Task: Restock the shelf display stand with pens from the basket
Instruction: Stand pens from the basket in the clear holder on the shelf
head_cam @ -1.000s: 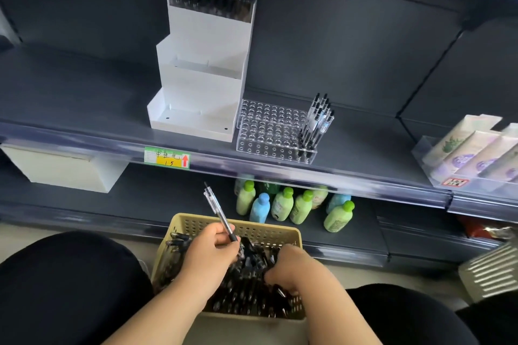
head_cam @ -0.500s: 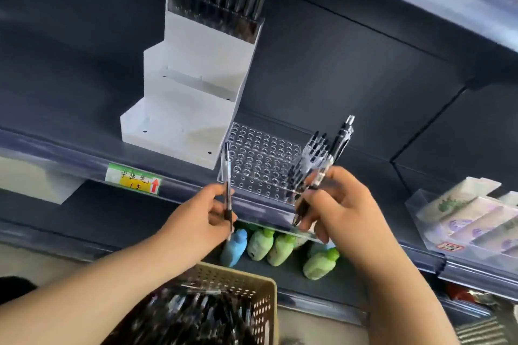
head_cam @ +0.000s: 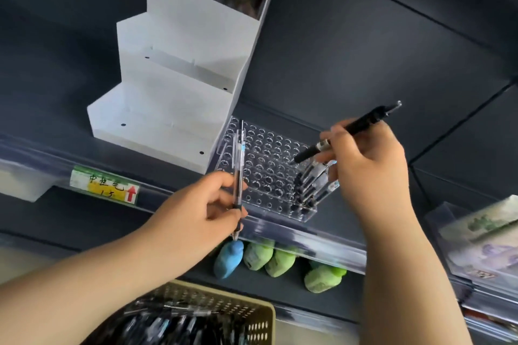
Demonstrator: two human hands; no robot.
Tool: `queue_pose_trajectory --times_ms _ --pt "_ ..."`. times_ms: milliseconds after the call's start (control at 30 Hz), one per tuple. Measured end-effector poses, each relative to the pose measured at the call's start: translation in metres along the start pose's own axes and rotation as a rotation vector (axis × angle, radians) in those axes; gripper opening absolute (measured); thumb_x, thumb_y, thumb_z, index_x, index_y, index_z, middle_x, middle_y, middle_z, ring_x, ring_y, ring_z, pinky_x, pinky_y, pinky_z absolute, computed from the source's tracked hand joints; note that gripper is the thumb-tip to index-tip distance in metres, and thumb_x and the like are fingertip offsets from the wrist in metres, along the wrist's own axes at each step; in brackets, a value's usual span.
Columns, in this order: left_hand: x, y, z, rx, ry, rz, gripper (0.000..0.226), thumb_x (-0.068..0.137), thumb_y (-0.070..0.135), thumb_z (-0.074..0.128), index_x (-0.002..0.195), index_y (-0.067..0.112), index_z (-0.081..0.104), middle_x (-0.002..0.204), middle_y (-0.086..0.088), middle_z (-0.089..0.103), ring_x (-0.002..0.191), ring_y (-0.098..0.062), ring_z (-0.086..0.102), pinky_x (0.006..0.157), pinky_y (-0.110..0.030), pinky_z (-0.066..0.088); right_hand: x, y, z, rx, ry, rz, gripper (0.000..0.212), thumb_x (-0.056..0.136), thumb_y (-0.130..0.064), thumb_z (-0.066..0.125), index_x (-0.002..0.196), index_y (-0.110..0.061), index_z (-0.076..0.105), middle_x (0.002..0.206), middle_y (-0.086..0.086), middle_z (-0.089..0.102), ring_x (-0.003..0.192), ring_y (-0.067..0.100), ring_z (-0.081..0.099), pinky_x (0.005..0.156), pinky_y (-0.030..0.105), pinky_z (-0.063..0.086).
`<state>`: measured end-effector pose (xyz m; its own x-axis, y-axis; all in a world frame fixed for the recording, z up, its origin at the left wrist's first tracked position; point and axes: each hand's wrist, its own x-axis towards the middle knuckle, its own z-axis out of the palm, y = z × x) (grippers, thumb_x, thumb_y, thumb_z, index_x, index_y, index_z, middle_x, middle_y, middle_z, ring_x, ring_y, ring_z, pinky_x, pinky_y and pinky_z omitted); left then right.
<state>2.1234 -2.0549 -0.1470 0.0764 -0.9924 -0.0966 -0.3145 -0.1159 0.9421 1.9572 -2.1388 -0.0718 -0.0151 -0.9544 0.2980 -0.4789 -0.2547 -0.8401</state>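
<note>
Left hand (head_cam: 204, 216): fingers curled round a clear pen (head_cam: 239, 165), held upright, tip down, at the stand's (head_cam: 266, 173) left front edge. Right hand (head_cam: 372, 168): pinches a black pen (head_cam: 350, 130), tilted, tip down-left over the stand's right side, just above the slotted pens (head_cam: 309, 185) in its right front corner. Stand sits on the shelf (head_cam: 56, 106), beside a white riser (head_cam: 173, 98). Basket (head_cam: 260, 316) of pens below.
</note>
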Motion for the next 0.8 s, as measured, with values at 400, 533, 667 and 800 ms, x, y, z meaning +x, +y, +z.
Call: queue_pose_trajectory --times_ms 400,533,667,800 --pt "-0.001 0.000 -0.010 0.017 0.010 0.050 0.026 0.084 0.024 0.062 0.103 0.039 0.054 0.090 0.013 0.068 0.083 -0.001 0.063 0.079 -0.020 0.051 0.035 -0.011 -0.012 -0.283 -0.024 -0.064 0.012 0.094 -0.033 0.051 0.083 -0.028 0.050 0.075 -0.012 0.069 0.074 0.003 0.065 0.062 0.009 0.048" --pt "0.012 0.004 -0.014 -0.079 0.065 0.032 0.039 0.074 0.036 0.062 0.111 0.033 0.055 0.092 0.009 0.070 0.088 -0.009 0.067 0.087 -0.041 0.052 0.005 -0.030 -0.022 -0.290 -0.114 -0.111 0.019 0.092 -0.033 0.052 0.081 -0.020 0.061 0.062 -0.006 0.069 0.058 0.009 0.062 0.064 0.028 0.052" --pt "0.021 -0.001 -0.019 -0.115 0.106 0.053 0.052 0.068 0.044 0.060 0.117 0.025 0.053 0.096 0.005 0.069 0.090 -0.018 0.068 0.086 -0.047 0.052 -0.060 -0.009 -0.004 -0.411 -0.654 0.102 0.016 0.088 -0.034 0.058 0.078 -0.022 0.062 0.060 -0.002 0.069 0.048 0.002 0.057 0.051 0.015 0.043" --pt "0.008 -0.009 -0.018 -0.059 0.070 0.084 0.048 0.075 0.034 0.060 0.121 0.020 0.051 0.095 0.003 0.069 0.084 -0.019 0.069 0.082 -0.047 0.054 -0.116 0.065 0.056 -0.766 -1.041 0.257 0.025 0.092 -0.035 0.053 0.100 -0.011 0.057 0.097 0.008 0.063 0.090 0.022 0.061 0.069 0.027 0.045"
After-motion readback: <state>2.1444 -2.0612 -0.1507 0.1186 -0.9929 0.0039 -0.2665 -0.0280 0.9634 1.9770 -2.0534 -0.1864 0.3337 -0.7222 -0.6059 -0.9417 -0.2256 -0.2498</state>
